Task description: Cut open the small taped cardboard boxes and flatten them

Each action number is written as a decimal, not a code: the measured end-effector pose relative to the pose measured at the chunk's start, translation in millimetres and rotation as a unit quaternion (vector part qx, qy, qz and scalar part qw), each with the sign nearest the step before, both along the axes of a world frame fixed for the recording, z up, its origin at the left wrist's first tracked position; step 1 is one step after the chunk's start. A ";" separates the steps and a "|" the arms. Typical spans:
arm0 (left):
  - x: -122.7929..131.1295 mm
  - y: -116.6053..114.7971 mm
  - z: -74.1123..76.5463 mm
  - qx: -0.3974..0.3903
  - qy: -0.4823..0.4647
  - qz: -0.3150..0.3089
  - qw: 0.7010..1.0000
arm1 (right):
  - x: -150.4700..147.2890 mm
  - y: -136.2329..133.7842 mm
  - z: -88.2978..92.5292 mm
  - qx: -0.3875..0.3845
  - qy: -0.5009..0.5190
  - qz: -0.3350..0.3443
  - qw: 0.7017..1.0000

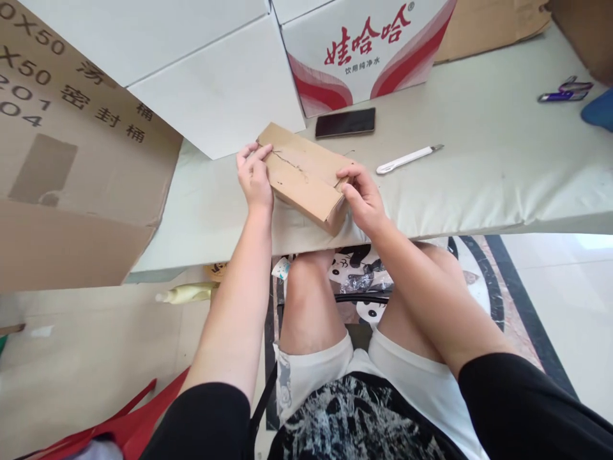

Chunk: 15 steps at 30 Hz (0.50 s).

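Note:
A small brown cardboard box rests on the cloth-covered surface in front of me, set at a slant. A dark, thread-like line runs along its top; whether it is loose thread or a mark, I cannot tell. My left hand grips the box's left end, fingers over the top edge. At the right end, my right hand pinches the box's edge near a small flap, with a thin dark strand by its fingers. Beyond the box lies a black phone. To the right is a white craft knife, blade showing.
White cartons and a red-and-white water carton stand along the back. A large brown carton is at left. A purple item lies far right on the pale cloth. My knees are below the front edge.

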<state>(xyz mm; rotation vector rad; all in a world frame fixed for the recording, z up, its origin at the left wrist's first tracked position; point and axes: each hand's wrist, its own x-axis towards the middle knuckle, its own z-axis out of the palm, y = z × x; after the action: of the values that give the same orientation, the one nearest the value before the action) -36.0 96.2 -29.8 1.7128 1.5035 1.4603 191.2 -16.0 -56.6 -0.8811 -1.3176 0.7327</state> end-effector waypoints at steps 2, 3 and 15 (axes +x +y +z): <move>1.3 -1.2 -0.8 0.006 -0.006 0.001 1.000 | 1.8 -2.3 -0.1 -0.007 -0.013 0.002 1.000; 2.5 -2.3 -0.7 0.012 -0.008 0.003 1.000 | 3.1 -3.2 0.0 -0.007 -0.018 0.004 1.000; 8.0 -12.4 7.4 0.021 -0.018 0.019 0.999 | 13.6 -7.3 -5.5 -0.033 -0.027 0.047 0.998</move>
<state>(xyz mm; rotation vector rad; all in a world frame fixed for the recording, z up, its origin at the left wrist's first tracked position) -28.0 83.7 -22.4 1.6827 1.5048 1.5444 204.8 -23.3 -62.1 -0.9020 -1.3957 0.8350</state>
